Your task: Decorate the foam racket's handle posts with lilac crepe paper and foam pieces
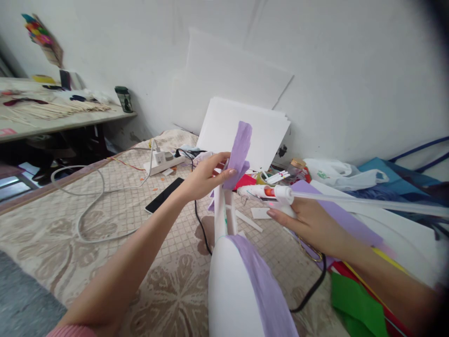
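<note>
My left hand (pixel 213 174) pinches a strip of purple crepe paper (pixel 242 145) at the far end of a white craft form (pixel 229 281). Two narrow white bars join that end to the form's rounded body, and purple paper covers its right side. In my right hand (pixel 312 224) is a white hot glue gun (pixel 284 199), its tip pointing left towards the form. A long clear glue stick (pixel 365 202) sticks out of its back to the right. The fingers of my right hand wrap the gun's handle, partly hidden.
Left of the form lie a black phone (pixel 164 194) and a white power strip (pixel 163 163) with cables. White boards (pixel 242 126) lean on the wall. Coloured sheets (pixel 358 304), a plastic bag (pixel 343 173) and paper scraps (pixel 250 221) lie to the right. Another table (pixel 70 119) holds thin sticks.
</note>
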`<state>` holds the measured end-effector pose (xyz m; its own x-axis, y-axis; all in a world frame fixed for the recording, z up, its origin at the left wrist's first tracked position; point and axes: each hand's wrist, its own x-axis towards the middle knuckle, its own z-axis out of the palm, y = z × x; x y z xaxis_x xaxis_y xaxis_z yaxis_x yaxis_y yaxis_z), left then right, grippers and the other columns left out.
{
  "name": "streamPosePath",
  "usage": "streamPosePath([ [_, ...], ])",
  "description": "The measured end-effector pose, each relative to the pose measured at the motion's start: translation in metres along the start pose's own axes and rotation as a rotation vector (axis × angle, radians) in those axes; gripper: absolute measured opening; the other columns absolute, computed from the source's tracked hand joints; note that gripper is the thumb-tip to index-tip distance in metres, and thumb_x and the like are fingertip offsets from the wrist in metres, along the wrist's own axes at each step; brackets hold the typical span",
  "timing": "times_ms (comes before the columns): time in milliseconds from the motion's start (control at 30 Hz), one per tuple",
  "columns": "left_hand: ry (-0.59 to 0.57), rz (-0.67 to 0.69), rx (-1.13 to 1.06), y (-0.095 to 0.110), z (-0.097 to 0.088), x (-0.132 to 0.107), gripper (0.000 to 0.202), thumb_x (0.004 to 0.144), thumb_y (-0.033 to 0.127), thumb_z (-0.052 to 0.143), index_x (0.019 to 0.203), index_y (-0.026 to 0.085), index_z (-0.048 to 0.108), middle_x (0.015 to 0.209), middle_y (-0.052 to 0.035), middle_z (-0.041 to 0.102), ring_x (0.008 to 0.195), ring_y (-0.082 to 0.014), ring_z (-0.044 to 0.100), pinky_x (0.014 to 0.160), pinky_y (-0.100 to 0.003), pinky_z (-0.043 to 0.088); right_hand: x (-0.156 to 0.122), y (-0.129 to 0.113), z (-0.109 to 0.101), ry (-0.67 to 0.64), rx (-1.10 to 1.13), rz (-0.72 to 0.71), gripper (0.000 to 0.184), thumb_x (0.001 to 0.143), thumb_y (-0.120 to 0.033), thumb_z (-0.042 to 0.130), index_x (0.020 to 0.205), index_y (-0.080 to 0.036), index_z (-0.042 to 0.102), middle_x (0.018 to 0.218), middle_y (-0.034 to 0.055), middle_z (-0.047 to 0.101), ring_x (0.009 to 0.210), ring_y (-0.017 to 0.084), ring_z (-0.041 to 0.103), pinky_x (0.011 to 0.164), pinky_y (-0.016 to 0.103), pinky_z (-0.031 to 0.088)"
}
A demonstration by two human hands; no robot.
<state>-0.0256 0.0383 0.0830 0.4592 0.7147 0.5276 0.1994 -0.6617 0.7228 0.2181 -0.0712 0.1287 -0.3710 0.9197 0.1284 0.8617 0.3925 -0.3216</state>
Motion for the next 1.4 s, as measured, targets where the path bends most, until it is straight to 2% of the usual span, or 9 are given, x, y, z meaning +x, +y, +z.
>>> streamPosePath([
  [167,-0.001,0.002,0.001,-0.001,-0.001,0.000,0.032,0.093,0.042,0.052,0.115,0.020,0.059,0.114,-0.0088,0.067,0.099,-0.0209,0.065,0.079,-0.031,0.054,0.001,0.000,0.002,0.013,-0.023,0.017,0.041,0.096,-0.052,0.043,0.101,-0.020,0.068,0.078,0.0046,0.072,0.067,0.024,0.065,0.064,0.032,0.049],
  [367,-0.005,-0.004,-0.001,0.001,-0.002,-0.001,0.031,0.093,0.042,0.052,0.113,0.020,0.060,0.114,-0.0088,0.067,0.099,-0.0203,0.065,0.079,-0.030,0.054,0.000,0.000,0.002,-0.009,0.006,0.021,0.039,0.096,-0.050,0.043,0.099,-0.020,0.067,0.086,0.0047,0.073,0.075,0.024,0.066,0.068,0.032,0.049],
  [533,-0.005,-0.009,-0.012,0.000,-0.001,-0.001,0.030,0.093,0.041,0.053,0.114,0.019,0.058,0.114,-0.0092,0.067,0.098,-0.0200,0.065,0.079,-0.030,0.053,-0.002,-0.001,0.001,-0.009,-0.021,0.030,0.041,0.096,-0.052,0.043,0.088,-0.020,0.067,0.068,0.0022,0.067,0.061,0.021,0.060,0.060,0.030,0.045],
  [833,-0.006,0.001,0.001,0.000,-0.002,0.000,0.030,0.093,0.042,0.052,0.113,0.020,0.058,0.115,-0.0087,0.067,0.098,-0.0197,0.066,0.077,-0.029,0.053,-0.007,-0.002,0.001,0.006,-0.059,0.026,0.040,0.096,-0.052,0.043,0.079,-0.022,0.063,0.062,0.0011,0.063,0.058,0.020,0.058,0.057,0.030,0.045],
  [1000,-0.006,0.008,0.002,0.000,-0.001,-0.001,0.030,0.094,0.042,0.052,0.113,0.020,0.059,0.115,-0.0084,0.067,0.098,-0.0196,0.066,0.078,-0.030,0.053,-0.012,-0.002,0.002,-0.012,-0.030,0.072,0.037,0.094,-0.050,0.046,0.077,-0.022,0.062,0.068,0.0015,0.068,0.060,0.021,0.061,0.057,0.030,0.047],
  [1167,-0.008,0.010,0.002,-0.001,-0.001,0.000,0.031,0.094,0.043,0.052,0.113,0.020,0.059,0.114,-0.0089,0.068,0.097,-0.0199,0.066,0.078,-0.030,0.054,-0.015,0.000,0.003,-0.027,0.030,0.067,0.034,0.093,-0.050,0.047,0.091,-0.022,0.066,0.087,0.0042,0.073,0.081,0.026,0.067,0.070,0.034,0.052],
  [1300,-0.011,0.012,-0.003,0.001,-0.001,0.000,0.030,0.094,0.041,0.052,0.114,0.019,0.058,0.116,-0.0088,0.067,0.098,-0.0193,0.066,0.078,-0.029,0.053,-0.018,-0.001,0.004,0.000,-0.010,0.105,0.038,0.090,-0.055,0.049,0.076,-0.023,0.067,0.065,0.0044,0.067,0.075,0.029,0.067,0.068,0.036,0.053],
  [1400,-0.014,0.007,-0.008,0.002,-0.002,0.000,0.030,0.094,0.040,0.052,0.114,0.019,0.058,0.117,-0.0090,0.067,0.097,-0.0193,0.066,0.077,-0.029,0.053,-0.019,0.000,0.005,0.017,-0.012,0.101,0.039,0.089,-0.056,0.050,0.074,-0.024,0.067,0.059,0.0036,0.065,0.073,0.028,0.066,0.067,0.036,0.052],
])
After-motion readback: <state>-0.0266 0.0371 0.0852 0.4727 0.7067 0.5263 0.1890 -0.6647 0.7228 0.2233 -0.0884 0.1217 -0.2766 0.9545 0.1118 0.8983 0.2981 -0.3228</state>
